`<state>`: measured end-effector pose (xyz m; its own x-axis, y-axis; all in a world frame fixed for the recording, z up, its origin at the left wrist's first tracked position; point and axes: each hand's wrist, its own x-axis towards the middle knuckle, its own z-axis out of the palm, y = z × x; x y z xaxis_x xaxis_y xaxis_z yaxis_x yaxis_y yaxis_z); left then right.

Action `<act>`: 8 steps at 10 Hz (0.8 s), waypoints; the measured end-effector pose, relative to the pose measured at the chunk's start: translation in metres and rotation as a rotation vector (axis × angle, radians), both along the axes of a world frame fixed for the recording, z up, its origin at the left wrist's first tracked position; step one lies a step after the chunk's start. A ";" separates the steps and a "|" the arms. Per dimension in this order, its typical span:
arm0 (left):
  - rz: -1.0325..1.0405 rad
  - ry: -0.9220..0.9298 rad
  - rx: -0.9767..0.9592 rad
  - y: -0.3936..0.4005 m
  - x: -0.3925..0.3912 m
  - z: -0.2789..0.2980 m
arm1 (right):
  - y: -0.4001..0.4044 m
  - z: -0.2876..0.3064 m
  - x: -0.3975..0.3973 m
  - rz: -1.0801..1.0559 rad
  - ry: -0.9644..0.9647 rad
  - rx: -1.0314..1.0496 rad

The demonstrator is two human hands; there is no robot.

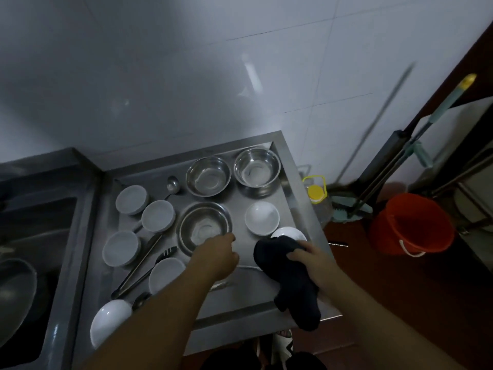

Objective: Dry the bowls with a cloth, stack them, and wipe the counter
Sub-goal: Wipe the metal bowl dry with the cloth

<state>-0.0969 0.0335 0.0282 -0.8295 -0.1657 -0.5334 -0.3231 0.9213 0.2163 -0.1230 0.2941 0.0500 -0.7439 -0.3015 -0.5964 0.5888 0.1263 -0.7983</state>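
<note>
The large round stainless-steel bowl (205, 227) sits on the steel desk (293, 182) directly ahead of the left hand (217, 253), its near rim touching or just short of the fingertips; being round, it offers no long axis to line up with. The left hand is the nearer one, forearm stretched forward and slightly rightward, fingers loosely bent and holding nothing. To its right, the right hand (310, 259) grips a dark cloth (289, 279), which hangs down past the desk's front edge, over a small white ceramic bowl (289, 233). My guess: the left hand takes the steel bowl next, bringing it rightward to the cloth.
</note>
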 end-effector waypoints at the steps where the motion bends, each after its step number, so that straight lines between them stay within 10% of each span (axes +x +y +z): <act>1: 0.006 0.010 0.033 -0.007 -0.037 -0.005 | -0.004 0.012 -0.021 -0.160 -0.046 -0.121; 8: 0.476 -0.070 0.428 -0.060 -0.245 -0.120 | -0.038 -0.001 -0.111 -0.712 -0.054 -0.110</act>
<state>-0.3418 -0.0263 -0.0920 -0.6785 -0.2675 -0.6842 -0.7021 0.5101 0.4968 -0.2345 0.2565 0.0494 -0.7527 0.1848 -0.6319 0.5374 -0.3819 -0.7519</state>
